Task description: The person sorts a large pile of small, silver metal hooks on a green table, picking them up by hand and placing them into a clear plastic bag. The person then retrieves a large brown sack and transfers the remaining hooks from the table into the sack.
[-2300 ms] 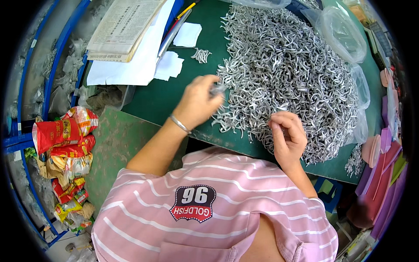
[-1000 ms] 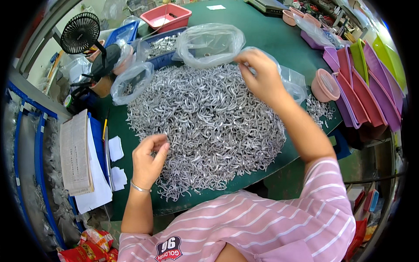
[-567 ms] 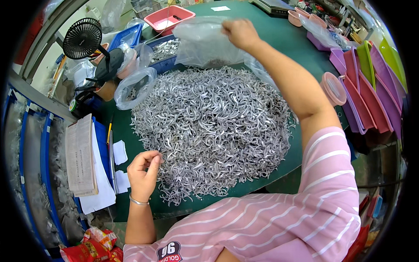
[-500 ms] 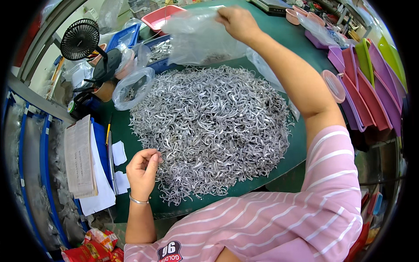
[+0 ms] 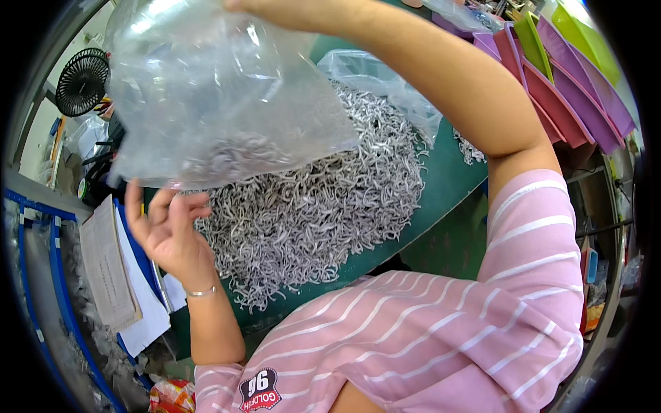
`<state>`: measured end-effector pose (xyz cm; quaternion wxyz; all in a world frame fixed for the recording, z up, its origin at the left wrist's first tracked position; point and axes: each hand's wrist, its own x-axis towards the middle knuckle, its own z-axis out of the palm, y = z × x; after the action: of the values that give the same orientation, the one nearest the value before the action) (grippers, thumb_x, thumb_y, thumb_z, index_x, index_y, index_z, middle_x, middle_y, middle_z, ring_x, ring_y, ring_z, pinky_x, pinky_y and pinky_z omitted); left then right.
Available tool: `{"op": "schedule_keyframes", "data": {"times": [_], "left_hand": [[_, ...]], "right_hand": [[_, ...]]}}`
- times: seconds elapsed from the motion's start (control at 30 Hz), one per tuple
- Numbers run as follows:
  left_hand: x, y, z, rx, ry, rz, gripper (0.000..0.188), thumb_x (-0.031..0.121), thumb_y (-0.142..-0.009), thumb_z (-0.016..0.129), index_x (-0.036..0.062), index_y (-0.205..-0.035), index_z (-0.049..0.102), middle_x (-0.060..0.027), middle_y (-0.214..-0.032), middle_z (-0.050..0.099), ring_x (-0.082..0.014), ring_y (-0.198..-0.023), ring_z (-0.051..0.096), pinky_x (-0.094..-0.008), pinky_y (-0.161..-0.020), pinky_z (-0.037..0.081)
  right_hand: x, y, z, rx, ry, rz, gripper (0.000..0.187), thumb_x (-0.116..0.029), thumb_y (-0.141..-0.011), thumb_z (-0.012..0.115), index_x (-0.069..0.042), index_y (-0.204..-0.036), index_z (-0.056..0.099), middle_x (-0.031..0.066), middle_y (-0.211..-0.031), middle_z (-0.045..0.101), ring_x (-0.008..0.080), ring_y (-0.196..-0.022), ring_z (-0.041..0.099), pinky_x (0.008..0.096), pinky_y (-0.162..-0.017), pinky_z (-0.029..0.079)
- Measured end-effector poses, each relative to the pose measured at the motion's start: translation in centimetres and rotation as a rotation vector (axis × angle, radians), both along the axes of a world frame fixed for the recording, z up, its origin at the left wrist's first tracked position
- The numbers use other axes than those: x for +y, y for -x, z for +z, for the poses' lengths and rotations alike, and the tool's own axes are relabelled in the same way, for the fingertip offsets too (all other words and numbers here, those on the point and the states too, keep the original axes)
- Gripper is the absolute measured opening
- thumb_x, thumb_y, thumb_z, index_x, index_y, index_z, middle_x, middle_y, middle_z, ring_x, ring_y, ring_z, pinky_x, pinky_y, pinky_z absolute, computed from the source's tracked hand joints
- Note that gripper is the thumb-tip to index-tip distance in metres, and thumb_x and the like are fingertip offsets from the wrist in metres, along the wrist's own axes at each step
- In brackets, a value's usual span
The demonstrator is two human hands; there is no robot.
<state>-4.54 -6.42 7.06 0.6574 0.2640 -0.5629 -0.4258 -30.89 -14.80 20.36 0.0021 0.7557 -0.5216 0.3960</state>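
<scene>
My right hand [image 5: 249,7], partly cut off by the upper edge, grips a large clear plastic bag [image 5: 220,82] by its upper part. The bag hangs over the left and far side of a heap of small curved grey metal-looking pieces [image 5: 310,220]. Similar grey pieces show low in the bag; I cannot tell whether they lie inside or behind it. Just under the bag's lower left edge is my left hand [image 5: 172,237], palm up and fingers spread, its fingertips close to the film. Whether they touch it is unclear.
The heap lies on a green table [image 5: 447,179]. Another clear bag [image 5: 372,72] rests at its far side. A black fan [image 5: 82,81] stands at the far left, papers [image 5: 110,268] at the near left. Pink, purple and green bins [image 5: 561,82] are stacked at the right.
My right hand has brought the bag left and nearer, so it now covers part of the heap. My left hand has moved up and left, and its fingers have spread.
</scene>
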Motion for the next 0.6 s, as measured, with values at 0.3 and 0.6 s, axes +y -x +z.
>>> {"op": "schedule_keyframes", "data": {"times": [0.3, 0.6], "left_hand": [[-0.5, -0.7, -3.6, -0.343, -0.113, 0.13, 0.03, -0.002, -0.082, 0.062, 0.0007, -0.112, 0.054, -0.0111, -0.106, 0.055, -0.0126, -0.081, 0.063, -0.021, -0.061, 0.05], [-3.9, -3.0, -5.2, -1.002, 0.517, 0.402, 0.029, 0.002, -0.068, 0.071, 0.0055, -0.096, 0.063, -0.0089, -0.1, 0.061, -0.0298, -0.09, 0.056, -0.0399, -0.085, 0.041]], "right_hand": [[12.8, -0.3, -11.4, 0.141, 0.544, -0.021, 0.041, -0.019, -0.073, 0.074, -0.011, -0.11, 0.058, 0.008, -0.117, 0.056, 0.0275, -0.108, 0.05, 0.0416, -0.092, 0.032], [16.9, -0.9, -15.6, 0.479, 0.35, -0.127, 0.026, -0.014, -0.069, 0.066, -0.013, -0.095, 0.064, 0.0006, -0.106, 0.06, 0.018, -0.102, 0.054, 0.0388, -0.092, 0.031]]}}
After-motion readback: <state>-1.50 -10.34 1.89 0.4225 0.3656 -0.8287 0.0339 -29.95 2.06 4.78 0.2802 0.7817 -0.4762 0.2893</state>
